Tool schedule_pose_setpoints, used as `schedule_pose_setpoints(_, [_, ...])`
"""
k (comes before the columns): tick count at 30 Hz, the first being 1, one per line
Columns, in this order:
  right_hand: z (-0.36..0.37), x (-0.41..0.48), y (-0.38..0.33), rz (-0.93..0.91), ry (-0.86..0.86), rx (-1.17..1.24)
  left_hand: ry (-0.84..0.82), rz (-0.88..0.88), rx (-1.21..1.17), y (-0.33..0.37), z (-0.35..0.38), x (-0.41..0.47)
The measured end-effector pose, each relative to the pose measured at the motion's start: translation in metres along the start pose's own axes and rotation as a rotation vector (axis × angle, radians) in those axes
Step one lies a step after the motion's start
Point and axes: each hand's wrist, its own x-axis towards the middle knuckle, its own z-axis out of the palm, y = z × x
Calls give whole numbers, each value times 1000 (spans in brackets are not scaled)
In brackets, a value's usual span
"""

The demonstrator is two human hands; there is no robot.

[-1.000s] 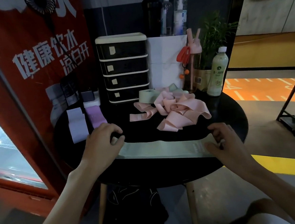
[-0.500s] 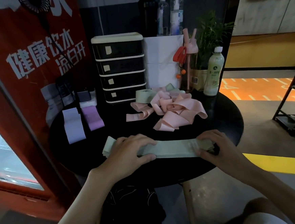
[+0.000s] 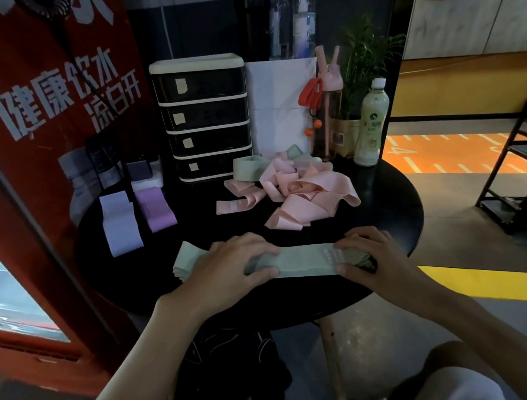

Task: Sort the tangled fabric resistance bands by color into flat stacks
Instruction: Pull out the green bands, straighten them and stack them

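Starting at the fingers: the left hand (image 3: 229, 265) has its fingers (image 3: 259, 247) bent over the top of the green band (image 3: 305, 261) with the thumb tucked against the near edge, so it's got the band pinched from both sides. The right hand (image 3: 370, 254) is doing much the same at the other end, with its fingers (image 3: 364, 239) curled over the far edge and the thumb pressed on the near corner. Both hands are closed around that one band and nothing else.

The band lies stretched out flat between the two hands at the near edge of the round black table (image 3: 392, 208). Its left end sticks out past the left hand, and it looks folded into a few layers there.

Farther back in the middle there's a loose tangle of pink bands (image 3: 303, 196), with a second green band (image 3: 247, 169) poking out at the back left of the pile. Off to the left, well apart from the tangle, a pale lilac band (image 3: 120, 223) and a purple band (image 3: 156, 213) lie flat side by side.

Behind all that stand a black drawer unit (image 3: 202, 119) and, on the right, a pale bottle (image 3: 371, 122) near the table's far edge.
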Motion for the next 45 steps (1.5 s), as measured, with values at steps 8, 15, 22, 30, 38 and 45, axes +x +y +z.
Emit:
schedule_pose_setpoints(8, [-3, -7, 0, -6, -15, 4, -11, 16, 3, -3, 4, 3])
schedule_pose_setpoints(15, [-19, 8, -4, -21, -68, 1, 56, -67, -118, 4, -12, 21])
schedule_pose_setpoints(22, [-29, 89, -24, -113, -69, 29, 63, -341, 168, -5, -1, 61])
schedule_pose_setpoints(30, [-1, 203, -65, -105, -112, -136, 111, -381, 201, -13, 12, 63])
schedule_pose_setpoints(38, [48, 283, -65, -53, -205, -255, 99, -373, 163, -14, 11, 61])
schedule_pose_setpoints(45, [71, 311, -57, 38, -227, -282, 131, -376, 130, -16, 12, 61])
